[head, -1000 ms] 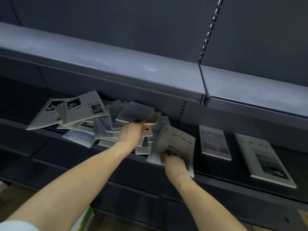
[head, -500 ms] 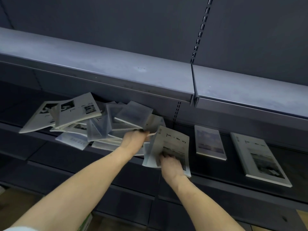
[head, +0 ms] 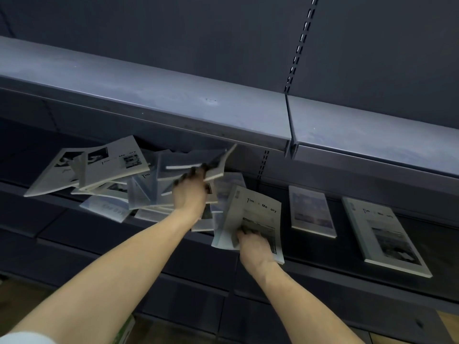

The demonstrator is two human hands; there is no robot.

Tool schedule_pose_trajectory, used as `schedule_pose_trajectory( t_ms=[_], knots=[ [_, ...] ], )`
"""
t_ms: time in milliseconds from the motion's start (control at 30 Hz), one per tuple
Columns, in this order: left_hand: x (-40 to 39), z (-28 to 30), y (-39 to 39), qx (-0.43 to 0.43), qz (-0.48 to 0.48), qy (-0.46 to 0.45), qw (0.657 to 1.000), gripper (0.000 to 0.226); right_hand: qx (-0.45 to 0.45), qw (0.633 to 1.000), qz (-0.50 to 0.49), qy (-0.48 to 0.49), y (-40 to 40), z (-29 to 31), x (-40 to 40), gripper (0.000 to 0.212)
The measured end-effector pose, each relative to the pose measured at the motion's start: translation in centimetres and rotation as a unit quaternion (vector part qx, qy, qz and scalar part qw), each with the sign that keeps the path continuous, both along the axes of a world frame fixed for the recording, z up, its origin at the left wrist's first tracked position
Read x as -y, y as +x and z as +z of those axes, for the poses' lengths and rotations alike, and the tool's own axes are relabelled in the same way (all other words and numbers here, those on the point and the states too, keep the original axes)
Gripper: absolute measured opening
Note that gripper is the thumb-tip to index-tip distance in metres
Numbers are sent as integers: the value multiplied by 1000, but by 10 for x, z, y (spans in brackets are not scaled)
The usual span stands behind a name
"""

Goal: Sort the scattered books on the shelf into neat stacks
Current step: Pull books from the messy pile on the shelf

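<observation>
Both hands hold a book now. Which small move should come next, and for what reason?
Probably the right hand should carry its white "Time Memory" book rightward onto the matching large white-covered book lying flat on the dark shelf. The covers look alike, and the left hand is busy gripping a thin grey book above the scattered pile.

A shop: dark metal display shelving holding books.

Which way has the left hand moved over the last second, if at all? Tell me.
Yes. The left hand has risen with its book, toward the upper shelf's front edge.
</observation>
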State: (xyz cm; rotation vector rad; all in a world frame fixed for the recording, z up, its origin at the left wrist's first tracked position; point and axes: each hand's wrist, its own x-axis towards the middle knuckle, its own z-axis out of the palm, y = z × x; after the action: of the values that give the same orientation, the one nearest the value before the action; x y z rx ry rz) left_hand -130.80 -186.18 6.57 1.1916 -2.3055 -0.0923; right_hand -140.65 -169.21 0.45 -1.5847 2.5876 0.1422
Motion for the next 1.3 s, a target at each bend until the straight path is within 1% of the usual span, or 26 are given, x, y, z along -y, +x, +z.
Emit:
schedule_pose_trajectory(
  t_ms=[33,67,100,167,200,233,333,400,433,467,500,567,600,700,733,767,800,833,900,967,1000,1033,1100,1200,1267,1300],
  knots=[
    [-1,1,-1,-8,15,-35,999,58,-1,1000,-1,1,0,-1,1,58],
    [-4,-1,-3,3,8,-70,998,59,-3,1000,-2,0,1,-1,1,58],
    [-10,-7,-3,39,-25,-91,995,61,-8,1000,-3,0,1,-1,1,58],
    [-25,-25,0,140,-86,-68,984,63,-12,1000,-2,-2,2,-2,1,58],
    [-31,-32,2,170,-90,-70,979,63,-13,1000,-2,-1,2,-2,2,58],
    [-34,-35,3,177,-84,-81,977,62,-15,1000,-3,0,2,-2,2,58],
    [-33,-22,-1,129,-67,-128,981,64,-17,1000,-6,11,3,-2,2,61],
    [-35,-11,-3,92,-57,-174,979,61,-19,1000,-7,15,2,-4,1,62],
    [-38,-10,-3,80,-58,-176,980,58,-22,1000,-6,12,3,-5,0,62],
    [-45,-13,-3,72,-66,-166,981,56,-24,1000,-5,7,3,-5,0,62],
    [-52,-20,-2,90,-81,-137,983,57,-23,1000,-6,3,4,-5,0,62],
    [-64,-32,6,166,-114,-31,979,55,-16,1000,-5,-4,3,-5,1,60],
    [-63,-33,8,180,-116,5,977,51,-15,1000,-3,-7,3,-5,0,59],
    [-44,8,0,106,-61,43,992,49,-14,1000,0,-13,-1,-5,-3,63],
    [-34,27,-2,102,-40,33,993,52,-12,1000,1,-18,-2,-7,-4,64],
    [-25,43,-4,97,-21,-3,995,57,-12,1000,2,-19,-2,-8,-4,64],
    [-21,51,-3,82,-12,-68,994,61,-14,1000,-1,-18,-2,-9,-3,64],
    [-21,49,-3,90,-17,-128,988,66,-13,1000,-2,-19,-1,-10,-4,64],
    [-38,21,-2,133,-69,-158,976,68,-15,1000,-8,-20,-1,-12,-3,60],
    [-67,-30,2,201,-111,-97,969,62,-29,999,-12,-12,1,-11,-3,48],
    [-82,-48,5,237,-114,-68,962,59,-30,999,-18,-2,3,-9,-4,41],
    [-92,-57,6,249,-105,-59,961,58,-14,999,-28,6,4,-8,-5,36],
    [-104,-56,0,232,-107,-26,967,55,-5,1000,-19,19,4,-8,-8,31],
    [-115,-44,-11,211,-136,-26,968,54,49,999,-13,-1,-1,-11,-11,27],
    [-121,-45,-16,215,-159,14,964,48,94,995,-19,4,-7,-17,-19,24],
    [-121,-50,-16,217,-164,36,962,44,138,989,-46,-24,-8,-17,-25,24]
  ],
)
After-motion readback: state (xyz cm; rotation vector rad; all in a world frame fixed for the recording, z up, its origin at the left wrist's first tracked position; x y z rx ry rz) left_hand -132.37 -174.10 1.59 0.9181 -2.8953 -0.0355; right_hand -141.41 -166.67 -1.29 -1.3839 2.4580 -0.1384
